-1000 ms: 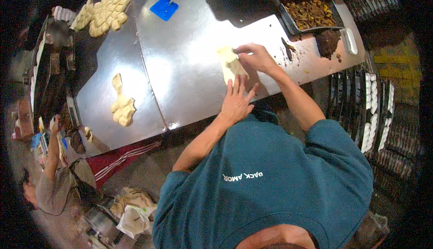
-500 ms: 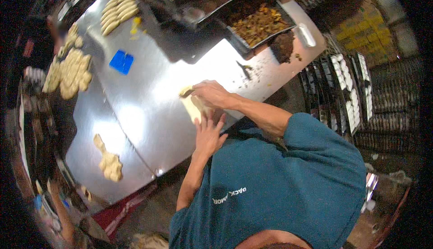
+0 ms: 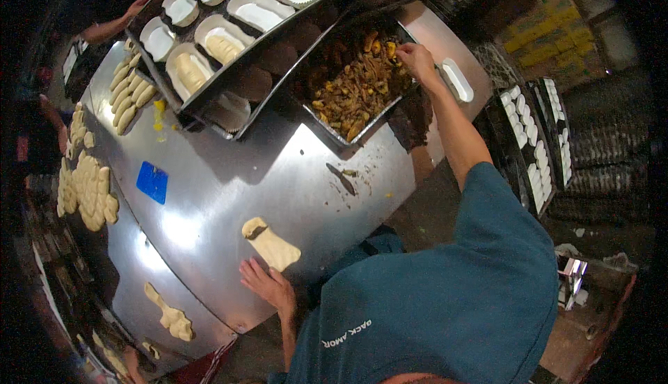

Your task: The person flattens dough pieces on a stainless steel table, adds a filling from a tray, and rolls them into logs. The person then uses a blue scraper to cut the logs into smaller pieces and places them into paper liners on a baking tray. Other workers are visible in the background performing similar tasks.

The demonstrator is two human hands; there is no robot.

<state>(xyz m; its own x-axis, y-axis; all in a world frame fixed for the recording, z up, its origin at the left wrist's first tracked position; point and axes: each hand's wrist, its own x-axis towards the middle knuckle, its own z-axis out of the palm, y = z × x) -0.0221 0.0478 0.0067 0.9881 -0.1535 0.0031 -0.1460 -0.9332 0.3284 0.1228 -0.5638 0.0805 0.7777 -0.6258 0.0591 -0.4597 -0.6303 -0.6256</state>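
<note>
A flat strip of pale dough (image 3: 275,250) lies on the metal table, its far end folded over with a dark bit of filling (image 3: 256,228) showing at the fold. My left hand (image 3: 268,284) rests on the table beside the strip's near end, fingers spread. Stretched out to the far right, my right hand (image 3: 419,62) is at the edge of a metal pan (image 3: 353,140) of brown and yellow chopped filling (image 3: 362,84). Its fingers are pinched together beside a yellow piece; what they hold is hard to make out.
A large tray (image 3: 182,109) of white paper moulds, some with dough, overhangs the table's far side. A blue scraper (image 3: 152,182), shaped dough rolls (image 3: 131,95) and dough pieces (image 3: 90,189) lie to the left. Another person's arm (image 3: 104,32) reaches the tray.
My right hand has left the dough for the filling pan. My left hand has come off the dough onto the table. The view has shifted, showing more of the mould tray.
</note>
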